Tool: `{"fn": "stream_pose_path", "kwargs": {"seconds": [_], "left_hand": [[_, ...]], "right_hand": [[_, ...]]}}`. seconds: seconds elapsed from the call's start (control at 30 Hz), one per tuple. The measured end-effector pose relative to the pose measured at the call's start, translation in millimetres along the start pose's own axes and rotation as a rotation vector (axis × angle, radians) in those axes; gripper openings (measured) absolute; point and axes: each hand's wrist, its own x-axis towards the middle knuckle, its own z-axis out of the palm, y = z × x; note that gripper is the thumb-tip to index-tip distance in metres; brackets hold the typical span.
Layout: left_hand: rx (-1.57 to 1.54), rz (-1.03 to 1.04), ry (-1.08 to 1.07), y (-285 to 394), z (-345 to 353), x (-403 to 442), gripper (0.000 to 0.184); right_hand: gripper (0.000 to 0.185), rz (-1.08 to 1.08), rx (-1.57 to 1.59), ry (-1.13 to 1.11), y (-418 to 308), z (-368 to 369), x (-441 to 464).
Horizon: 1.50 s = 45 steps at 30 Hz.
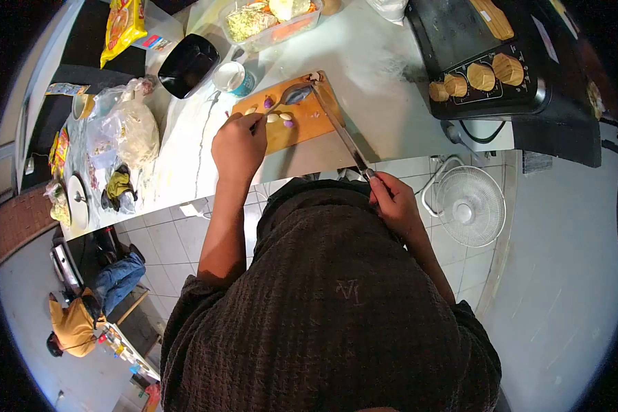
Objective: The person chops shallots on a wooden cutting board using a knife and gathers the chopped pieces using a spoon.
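Note:
My left hand (239, 145) is closed round the handle of a metal spoon (296, 94), whose bowl lies over the orange cutting board (314, 125). In my right hand (395, 202) is the handle of a long knife (343, 134). Its blade slants across the board's right side, and its far end is close to the spoon's bowl. Small peeled garlic cloves (273, 118) and purple shallots (289, 123) lie on the board below the spoon. A small brownish scrap (314, 77) sits near the board's far edge.
Behind the board stand a blue-white cup (233, 79), a black bowl (189, 66) and a clear tub of shredded vegetables (271, 24). Plastic bags (134, 127) occupy the left counter. A black stove (487, 62) stands right, a fan (465, 206) on the floor. Another person (79, 323) is at lower left.

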Motion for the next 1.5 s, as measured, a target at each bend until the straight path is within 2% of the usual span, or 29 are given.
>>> {"fn": "stream_pose_path", "kwargs": {"seconds": [0.07,0.5,0.77,0.9,1.07,1.13,1.2,1.27,1.5], "left_hand": [[0.028,0.007,0.07,-3,0,-1,0.016],[0.039,0.077,0.044,-23,14,31,0.018],[0.103,0.395,-0.006,-30,-3,30,0.012],[0.023,0.347,-0.065,-25,-7,17,0.012],[-0.09,0.18,-0.018,-25,-6,8,0.011],[-0.056,0.151,-0.004,-24,-11,8,0.012],[-0.02,0.121,0.011,-21,-17,8,0.013],[0.068,0.021,0.016,-18,-20,7,0.014],[0.129,0.001,-0.021,-15,-9,-1,0.016]], "right_hand": [[0.031,0.011,-0.023,0.0,1,-3,0],[0.036,0.079,-0.033,0.059,5,-3,7],[0.036,0.114,0.002,0.063,8,-4,8],[0.036,0.064,-0.01,0.053,9,-4,10],[0.036,0.082,-0.038,0.028,4,-3,13],[0.036,0.083,-0.058,0.025,3,-2,14],[0.032,-0.03,-0.078,0.07,1,1,15],[0.034,0.003,-0.117,0.049,-6,-1,17],[0.036,-0.004,-0.213,0.063,-12,4,24]]}}
